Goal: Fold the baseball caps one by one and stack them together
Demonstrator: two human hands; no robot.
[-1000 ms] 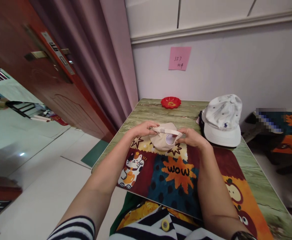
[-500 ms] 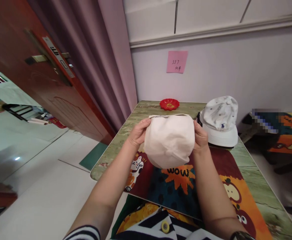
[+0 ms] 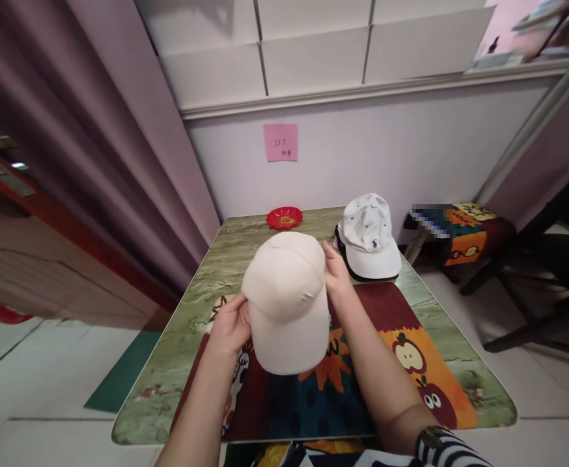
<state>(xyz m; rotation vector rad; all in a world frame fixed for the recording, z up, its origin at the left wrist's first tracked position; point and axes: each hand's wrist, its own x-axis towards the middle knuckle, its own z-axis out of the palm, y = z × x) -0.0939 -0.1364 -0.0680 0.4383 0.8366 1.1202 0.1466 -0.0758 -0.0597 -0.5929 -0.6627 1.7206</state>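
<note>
A plain cream baseball cap (image 3: 287,292) is held between my two hands over the table, its crown up and its brim towards me. My left hand (image 3: 231,322) grips its left side near where crown and brim meet. On the right side, my right hand (image 3: 335,271) has the cap's edge, with some fingers hidden behind it. Just beyond my right hand sits a white baseball cap (image 3: 369,230) with a small dark blue emblem, on top of something dark. Beneath the cream cap lies a colourful mat (image 3: 391,311).
A red scalloped dish (image 3: 285,218) stands at the table's back edge, below a pink note (image 3: 281,143) on the wall. Purple curtains (image 3: 104,130) and a wooden door (image 3: 70,253) are at the left. A stool with a patterned cover (image 3: 473,227) is at the right.
The cream cap has turned so its brim now faces me; before, mostly its rounded crown showed. My view has shifted to the right. The white cap and red dish stay on the table.
</note>
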